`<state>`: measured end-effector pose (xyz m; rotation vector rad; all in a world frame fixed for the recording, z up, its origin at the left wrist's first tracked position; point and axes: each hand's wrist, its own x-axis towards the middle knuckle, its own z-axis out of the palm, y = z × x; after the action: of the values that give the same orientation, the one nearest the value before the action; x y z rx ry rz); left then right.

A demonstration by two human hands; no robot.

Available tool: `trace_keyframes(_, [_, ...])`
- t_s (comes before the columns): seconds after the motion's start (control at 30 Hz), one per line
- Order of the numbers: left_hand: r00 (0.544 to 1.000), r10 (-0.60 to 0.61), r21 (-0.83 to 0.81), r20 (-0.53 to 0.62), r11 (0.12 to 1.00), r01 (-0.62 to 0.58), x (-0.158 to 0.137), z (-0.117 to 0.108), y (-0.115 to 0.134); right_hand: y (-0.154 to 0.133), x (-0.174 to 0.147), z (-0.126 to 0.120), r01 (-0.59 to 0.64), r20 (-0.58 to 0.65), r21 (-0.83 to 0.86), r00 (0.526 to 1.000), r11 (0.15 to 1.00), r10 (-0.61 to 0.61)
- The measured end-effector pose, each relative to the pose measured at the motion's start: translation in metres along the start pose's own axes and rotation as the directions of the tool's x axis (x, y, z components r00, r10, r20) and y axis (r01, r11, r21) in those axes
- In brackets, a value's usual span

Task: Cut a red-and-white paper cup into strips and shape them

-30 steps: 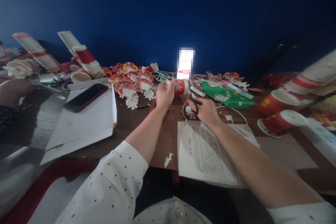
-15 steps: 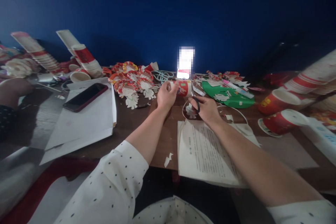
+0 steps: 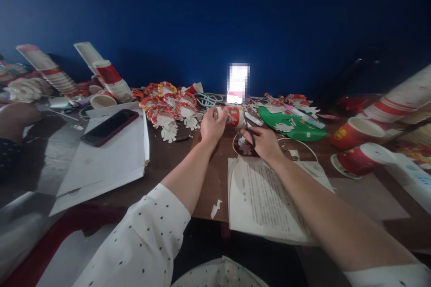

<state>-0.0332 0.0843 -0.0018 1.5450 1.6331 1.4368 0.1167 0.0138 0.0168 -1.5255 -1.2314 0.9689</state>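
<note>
My left hand [image 3: 213, 126] is wrapped round a red paper cup [image 3: 235, 116], which lies on its side with one end toward the right. In my right hand [image 3: 265, 142] is a pair of scissors [image 3: 251, 136] with dark handles, its blades up against the cup's right end. How far the blades have cut in is too small to tell. Below my hands lie a thin white loop [image 3: 235, 147] and a white paper cutout. Printed sheets [image 3: 266, 197] rest under my right forearm.
Red and white paper cutouts [image 3: 168, 107] pile up left of centre. A dark phone [image 3: 110, 127] lies on white paper to the left. Cup stacks [image 3: 112, 80] lean at the back left, with red cups [image 3: 357, 132] at right. Behind stands a bright screen [image 3: 237, 83]. Another person's hand [image 3: 18, 119] is far left.
The cup has turned a little in my left hand, so its printed side looks different. The scissors stay at its right end. The whole view has shifted slightly.
</note>
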Motion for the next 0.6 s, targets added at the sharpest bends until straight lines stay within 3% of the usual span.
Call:
trace_keyframes(0.43, [0.999, 0.045, 0.009, -0.001, 0.999, -0.045, -0.0002, 0.0001, -0.0005, -0.0019, -0.0019, -0.0022, 0.064, -0.012, -0.078, 0.998, 0.995, -0.065])
trace_keyframes(0.6, [1.0, 0.03, -0.081, 0.004, 0.996, -0.03, 0.0005, 0.0019, -0.0025, 0.0054, 0.0027, -0.0004, 0.061, -0.059, 0.017, 0.996, 0.998, -0.06])
